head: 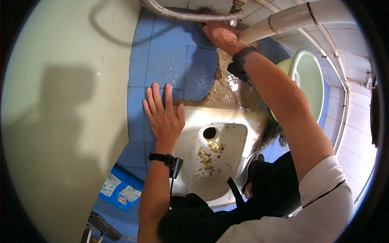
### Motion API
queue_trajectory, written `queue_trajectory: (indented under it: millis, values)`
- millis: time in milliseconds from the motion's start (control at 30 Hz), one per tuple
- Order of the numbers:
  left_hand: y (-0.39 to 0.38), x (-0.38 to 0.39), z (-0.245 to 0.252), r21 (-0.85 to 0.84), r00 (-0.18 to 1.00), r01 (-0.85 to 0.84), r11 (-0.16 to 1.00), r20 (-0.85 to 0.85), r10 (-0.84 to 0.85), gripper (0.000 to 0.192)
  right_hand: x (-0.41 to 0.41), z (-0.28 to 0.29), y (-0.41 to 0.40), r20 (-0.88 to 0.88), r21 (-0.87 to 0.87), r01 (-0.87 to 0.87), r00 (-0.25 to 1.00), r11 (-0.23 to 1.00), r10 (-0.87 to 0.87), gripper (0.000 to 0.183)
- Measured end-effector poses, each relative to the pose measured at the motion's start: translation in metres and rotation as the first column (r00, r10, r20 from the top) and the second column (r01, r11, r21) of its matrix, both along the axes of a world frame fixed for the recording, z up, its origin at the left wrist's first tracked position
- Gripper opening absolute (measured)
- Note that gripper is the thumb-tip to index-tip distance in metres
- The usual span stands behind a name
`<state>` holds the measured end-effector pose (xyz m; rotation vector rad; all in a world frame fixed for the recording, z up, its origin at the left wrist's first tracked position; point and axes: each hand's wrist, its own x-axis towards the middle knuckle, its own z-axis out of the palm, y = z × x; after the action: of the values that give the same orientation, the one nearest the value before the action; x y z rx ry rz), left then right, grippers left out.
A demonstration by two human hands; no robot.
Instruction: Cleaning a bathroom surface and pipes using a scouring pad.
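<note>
My left hand (165, 117) rests palm down on the blue floor tiles (165, 66), fingers spread, just left of the white squat toilet (218, 191). Yellow-green and reddish scraps (209, 155) lie in its bowl below the round drain hole. My right hand (220, 35) reaches to the wall end, beside a braided metal hose (182, 15) and a metal fitting (235, 9). Its fingers are blurred and partly hidden behind the hose, so what they touch cannot be made out. Wet brown bare floor (226, 88) shows between the broken tile edge and the toilet.
A pale green basin (308, 82) leans at the right near my forearm, with dark grey fuzzy material (270, 138) below it. A thick drain pipe (288, 21) crosses the upper right. A blue plastic packet (121, 188) and a brush head (103, 226) lie lower left, beside the pale wall.
</note>
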<state>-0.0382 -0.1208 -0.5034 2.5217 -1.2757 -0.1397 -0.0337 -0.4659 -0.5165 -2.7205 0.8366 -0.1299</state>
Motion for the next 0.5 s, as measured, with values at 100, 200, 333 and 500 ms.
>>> queue_trajectory:
  millis: [100, 200, 333, 500]
  values:
    - [-0.014, -0.005, 0.007, -0.063, 1.000, 0.021, 0.998, -0.004, -0.021, 0.063, -0.023, -0.009, -0.022, 0.173, -0.373, 0.028, 0.984, 0.928, 0.040, 0.034]
    - [-0.010, -0.006, 0.003, -0.057, 1.000, 0.022, 0.998, 0.016, -0.021, 0.062, 0.032, 0.001, 0.028, -0.017, 0.006, 0.156, 0.988, 0.988, -0.156, 0.037]
    - [-0.012, -0.006, 0.001, -0.011, 1.000, 0.009, 1.000, -0.004, -0.009, 0.064, 0.080, -0.007, 0.087, 0.111, -0.329, -0.178, 0.968, 0.927, 0.225, 0.045]
    - [0.000, 0.002, 0.004, -0.010, 1.000, -0.025, 1.000, -0.020, 0.024, 0.067, 0.014, 0.010, 0.055, 0.087, 0.048, -0.104, 0.991, 0.993, 0.099, 0.056]
